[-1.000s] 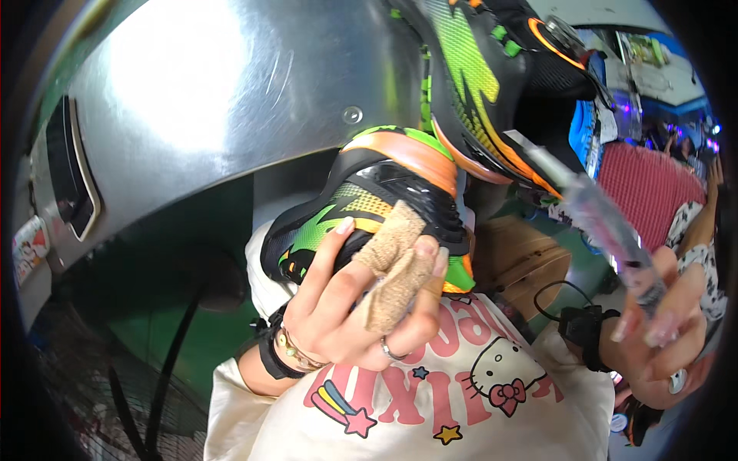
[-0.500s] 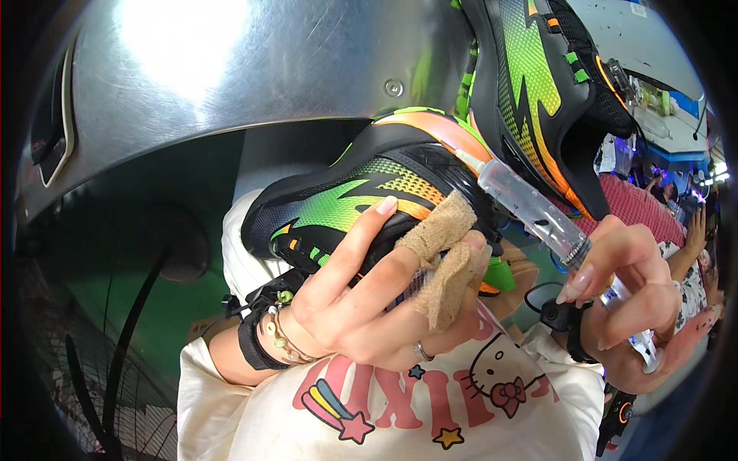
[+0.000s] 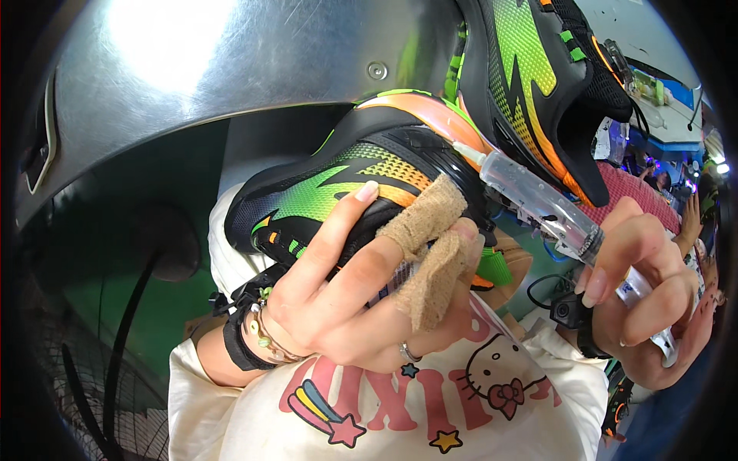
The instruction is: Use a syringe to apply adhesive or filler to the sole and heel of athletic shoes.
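My left hand (image 3: pixel 338 307) is closed around a black sneaker (image 3: pixel 307 211) with green and orange patterning, held on its side above my lap. Tan tape wraps two of its fingers. Between the fingers and thumb of my right hand (image 3: pixel 642 284) is a clear plastic syringe (image 3: pixel 534 200), its barrel slanting up to the left. The pale nozzle meets the edge of the orange sole (image 3: pixel 430 111) near the heel; whether it touches or just hovers, I cannot tell. Part of the plunger is hidden by my right fingers.
A matching sneaker (image 3: pixel 530 92) lies on the shiny metal table (image 3: pixel 292 69), just beyond the held one. A fan (image 3: pixel 96 430) stands at the lower left. Along the right are a red patterned cloth (image 3: pixel 638 192) and another person's hand (image 3: pixel 688 234).
The whole view has shifted slightly, so table and sneakers appear further up and left. The syringe nozzle has slid a little along the sole edge toward the heel. Both grips look the same.
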### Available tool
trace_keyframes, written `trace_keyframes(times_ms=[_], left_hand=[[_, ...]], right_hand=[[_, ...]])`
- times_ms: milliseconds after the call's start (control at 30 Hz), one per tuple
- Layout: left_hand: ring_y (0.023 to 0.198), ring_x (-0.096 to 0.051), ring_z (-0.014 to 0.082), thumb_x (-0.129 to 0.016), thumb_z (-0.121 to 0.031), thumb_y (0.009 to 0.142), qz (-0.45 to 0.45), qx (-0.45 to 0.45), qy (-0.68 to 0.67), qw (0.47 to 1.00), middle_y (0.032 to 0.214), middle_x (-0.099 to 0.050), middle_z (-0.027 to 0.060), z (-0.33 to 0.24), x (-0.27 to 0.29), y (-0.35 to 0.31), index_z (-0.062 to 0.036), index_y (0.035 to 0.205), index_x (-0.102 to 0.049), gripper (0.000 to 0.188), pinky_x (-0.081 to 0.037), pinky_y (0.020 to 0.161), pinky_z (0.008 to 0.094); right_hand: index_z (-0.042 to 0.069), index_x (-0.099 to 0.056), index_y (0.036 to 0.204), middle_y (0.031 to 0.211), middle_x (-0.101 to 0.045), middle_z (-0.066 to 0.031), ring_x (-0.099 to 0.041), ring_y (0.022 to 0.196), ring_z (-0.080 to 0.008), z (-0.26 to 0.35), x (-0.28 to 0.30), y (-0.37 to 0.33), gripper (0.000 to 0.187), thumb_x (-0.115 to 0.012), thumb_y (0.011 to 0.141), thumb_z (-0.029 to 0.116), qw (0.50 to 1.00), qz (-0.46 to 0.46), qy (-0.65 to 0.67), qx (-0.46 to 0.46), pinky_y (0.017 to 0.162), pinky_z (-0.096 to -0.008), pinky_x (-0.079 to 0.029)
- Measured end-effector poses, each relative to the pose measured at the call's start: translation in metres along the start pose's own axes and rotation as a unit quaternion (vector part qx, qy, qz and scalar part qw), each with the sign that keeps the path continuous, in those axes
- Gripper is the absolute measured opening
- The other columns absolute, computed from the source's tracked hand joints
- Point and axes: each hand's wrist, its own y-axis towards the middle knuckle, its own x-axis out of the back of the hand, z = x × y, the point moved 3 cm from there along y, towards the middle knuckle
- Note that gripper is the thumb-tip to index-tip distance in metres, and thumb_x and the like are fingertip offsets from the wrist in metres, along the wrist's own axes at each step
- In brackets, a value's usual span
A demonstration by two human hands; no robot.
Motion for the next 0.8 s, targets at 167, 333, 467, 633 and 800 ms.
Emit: trace_keyframes(times_ms=[167, 333, 467, 633, 800], left_hand=[[0.089, -0.069, 0.0243, -0.075, -0.002, 0.066, 0.007, 0.009, -0.02, 1.0, 0.096, -0.07, 0.0049, 0.002, 0.003, -0.002, -0.0149, 0.082, -0.073, 0.021, -0.055, 0.083, 0.0484], [0.087, -0.068, 0.0274, -0.075, 0.004, 0.067, -0.004, 0.031, -0.045, 0.998, 0.088, -0.071, 0.0116, 0.01, 0.012, 0.008, -0.0037, 0.088, -0.073, 0.023, -0.049, 0.09, 0.0522], [0.095, -0.066, 0.0276, -0.077, 0.002, 0.069, -0.015, 0.077, -0.103, 0.992, 0.093, -0.07, 0.013, 0.019, 0.019, 0.007, 0.0001, 0.092, -0.072, 0.024, -0.046, 0.096, 0.0523], [0.1, -0.063, 0.0273, -0.077, 0.001, 0.072, -0.028, 0.06, -0.129, 0.989, 0.102, -0.065, 0.0134, 0.028, 0.009, -0.003, 0.0046, 0.101, -0.068, 0.03, -0.046, 0.1, 0.0486], [0.1, -0.063, 0.0247, -0.078, -0.002, 0.074, -0.126, 0.129, -0.098, 0.979, 0.107, -0.068, 0.0116, 0.032, 0.002, -0.01, -0.0024, 0.108, -0.068, 0.036, -0.048, 0.097, 0.0437]], right_hand=[[0.017, -0.043, 0.053, 0.075, -0.056, -0.0148, -0.045, 0.06, -0.0199, -0.005, 0.002, -0.009, 0.037, -0.037, 0.089, 0.023, 0.999, -0.025, 0.028, 0.017, 0.06, -0.03, -0.039], [0.016, -0.041, 0.051, 0.074, -0.055, -0.0133, -0.044, 0.058, -0.0189, -0.012, -0.004, -0.015, 0.042, -0.035, 0.092, 0.024, 0.992, -0.053, 0.103, 0.046, 0.057, -0.0277, -0.039], [0.015, -0.043, 0.057, 0.076, -0.056, -0.0097, -0.044, 0.058, -0.0159, -0.019, -0.01, -0.02, 0.038, -0.032, 0.093, 0.021, 0.988, -0.064, 0.127, 0.058, 0.057, -0.0248, -0.04], [0.014, -0.042, 0.058, 0.08, -0.057, -0.0094, -0.046, 0.061, -0.0174, -0.031, -0.017, -0.028, 0.041, -0.029, 0.096, 0.024, 0.977, -0.07, 0.175, 0.098, 0.062, -0.026, -0.042], [0.013, -0.04, 0.06, 0.084, -0.059, -0.0092, -0.047, 0.065, -0.019, -0.044, -0.017, -0.038, 0.043, -0.026, 0.098, 0.027, 0.961, -0.075, 0.226, 0.14, 0.066, -0.0271, -0.044]])
